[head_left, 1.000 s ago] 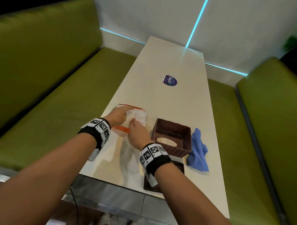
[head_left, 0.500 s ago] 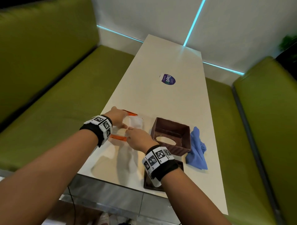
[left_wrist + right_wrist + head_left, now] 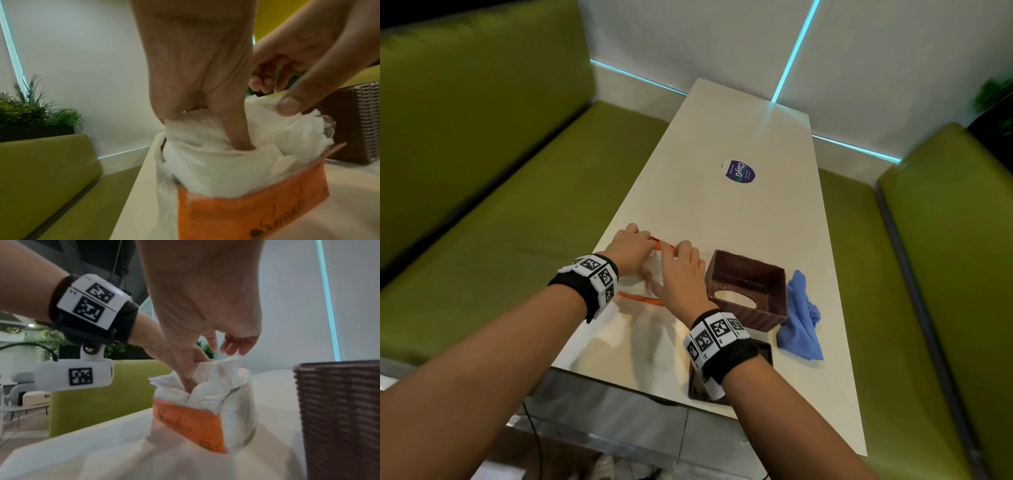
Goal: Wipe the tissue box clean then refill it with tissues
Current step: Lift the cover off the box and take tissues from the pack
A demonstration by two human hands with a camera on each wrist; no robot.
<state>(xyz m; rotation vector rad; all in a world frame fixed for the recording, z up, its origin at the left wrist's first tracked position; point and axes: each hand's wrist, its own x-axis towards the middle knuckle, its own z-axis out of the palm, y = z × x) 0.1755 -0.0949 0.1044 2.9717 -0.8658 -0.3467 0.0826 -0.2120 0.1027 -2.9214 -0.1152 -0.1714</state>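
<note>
An orange and white tissue pack (image 3: 642, 298) stands open on the table, with white tissues (image 3: 216, 164) bulging from its top. My left hand (image 3: 631, 250) grips the tissues from the left, its thumb (image 3: 239, 138) dug into the wad. My right hand (image 3: 678, 270) pinches the same tissues (image 3: 207, 395) from the right, thumb on the near side and fingertips (image 3: 232, 347) on the far side. The brown woven tissue box (image 3: 746, 287) lies upside down just right of the pack, hollow, with its oval slot facing the table.
A crumpled blue cloth (image 3: 799, 318) lies right of the box. A dark flat panel (image 3: 765, 353) sits at the near table edge under my right wrist. A purple sticker (image 3: 739, 172) marks the table's middle. Green bench seats (image 3: 534, 222) flank the white table (image 3: 722, 212).
My right hand has moved from the pack's near side to over its top. My left hand has shifted farther along the pack. The tissues seen between the hands are now covered.
</note>
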